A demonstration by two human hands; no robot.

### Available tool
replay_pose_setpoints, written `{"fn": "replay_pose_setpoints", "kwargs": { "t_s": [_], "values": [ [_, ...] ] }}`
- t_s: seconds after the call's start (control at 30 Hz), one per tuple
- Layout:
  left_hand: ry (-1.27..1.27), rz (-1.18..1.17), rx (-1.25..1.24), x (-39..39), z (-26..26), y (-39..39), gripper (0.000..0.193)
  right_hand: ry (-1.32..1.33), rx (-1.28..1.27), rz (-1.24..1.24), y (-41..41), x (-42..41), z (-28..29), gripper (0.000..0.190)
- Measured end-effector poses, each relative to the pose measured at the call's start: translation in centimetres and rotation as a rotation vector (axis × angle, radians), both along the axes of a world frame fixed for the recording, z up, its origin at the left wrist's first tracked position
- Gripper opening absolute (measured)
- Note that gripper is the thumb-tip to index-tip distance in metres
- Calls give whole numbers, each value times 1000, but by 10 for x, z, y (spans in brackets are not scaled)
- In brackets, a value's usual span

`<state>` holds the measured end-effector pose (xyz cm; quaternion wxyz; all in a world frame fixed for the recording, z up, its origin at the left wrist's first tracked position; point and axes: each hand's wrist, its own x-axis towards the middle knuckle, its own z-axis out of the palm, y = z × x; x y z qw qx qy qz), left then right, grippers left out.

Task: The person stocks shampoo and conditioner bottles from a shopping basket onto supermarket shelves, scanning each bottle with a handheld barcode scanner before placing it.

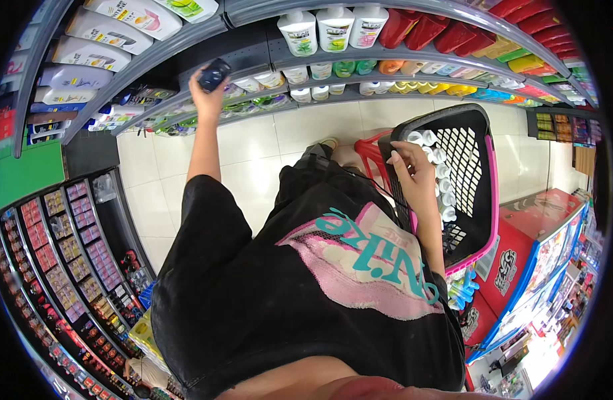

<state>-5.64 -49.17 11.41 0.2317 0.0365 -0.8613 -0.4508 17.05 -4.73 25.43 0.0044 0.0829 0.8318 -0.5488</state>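
My left hand (pixel 206 92) holds a dark bottle (pixel 214 75) upright at the front of a dark shelf stretch. Left of it, several dark bottles or packs (pixel 154 93) stand deeper on the shelf. My right hand (pixel 414 167) is over the near side of a black plastic shopping basket (pixel 490 200) with a pink rim; its fingers are bent and apart, with nothing seen between them. Along that side of the basket stands a row of white bottles or caps (pixel 443 185). A red plastic stool (pixel 374 155) is partly hidden beneath the basket.
Shelves (pixel 281 66) with white shampoo bottles (pixel 335 30) and red bottles (pixel 426 34) curve across the front. Racks of small packs (pixel 61 250) stand at left. A red and blue freezer cabinet (pixel 526 250) is at right. A person (pixel 149 372) shows at lower left.
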Motion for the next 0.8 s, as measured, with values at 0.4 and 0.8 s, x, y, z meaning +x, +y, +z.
{"fn": "replay_pose_setpoints", "kwargs": {
  "t_s": [0.4,0.8],
  "values": [
    [-216,-11,463,-77,-35,-62,54,-109,-21,-39,-13,6,-17,20],
    [-241,48,501,-91,-49,-41,72,-149,-68,-120,-20,4,-24,18]
  ]
}}
